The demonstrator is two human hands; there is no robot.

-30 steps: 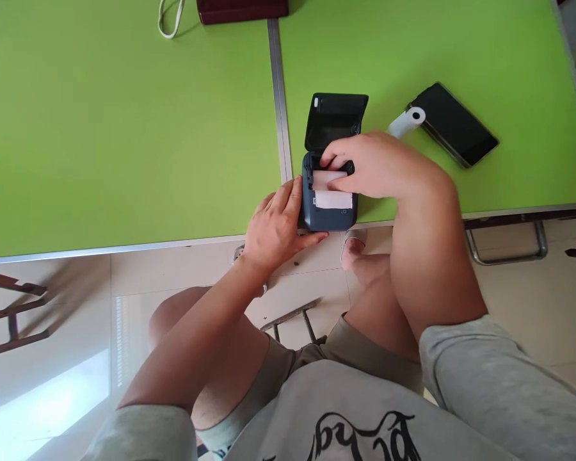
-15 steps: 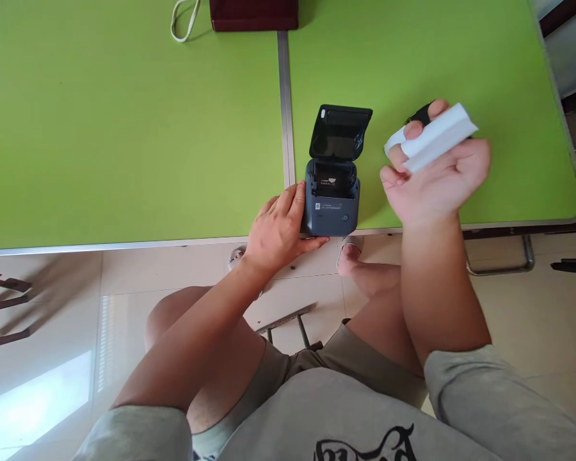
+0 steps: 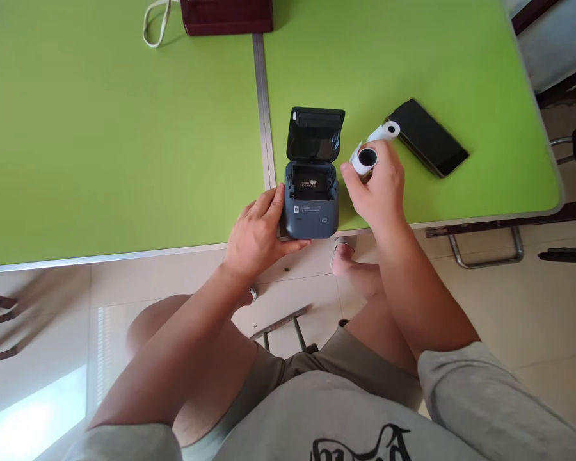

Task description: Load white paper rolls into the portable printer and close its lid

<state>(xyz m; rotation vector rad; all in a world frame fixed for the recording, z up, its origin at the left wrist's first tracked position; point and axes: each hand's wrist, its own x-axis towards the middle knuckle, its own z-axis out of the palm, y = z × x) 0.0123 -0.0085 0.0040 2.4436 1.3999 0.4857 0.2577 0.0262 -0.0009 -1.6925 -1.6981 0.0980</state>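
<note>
A small dark blue label printer [image 3: 312, 219] stands at the table's front edge, its black lid [image 3: 315, 134] raised and its paper bay bare inside. My left hand [image 3: 259, 234] grips it from the left side, thumb along the front. To the right of the printer, my right hand [image 3: 380, 186] is closed on a white paper roll [image 3: 363, 165] with a dark core, its end turned up and a loose paper edge showing. Just behind that hand lies a second, slimmer white paper roll [image 3: 390, 130], partly hidden by the fingers.
A black smartphone [image 3: 429, 137] lies on the green table [image 3: 125, 141] right of the rolls. At the back is a dark red box [image 3: 228, 16] with a white cord loop [image 3: 156, 24] beside it. A metal seam [image 3: 264, 109] runs across the tabletop behind the printer.
My right hand has turned over from palm up and come left toward the printer with the paper roll. The phone and second roll now show. My left hand still holds the printer.
</note>
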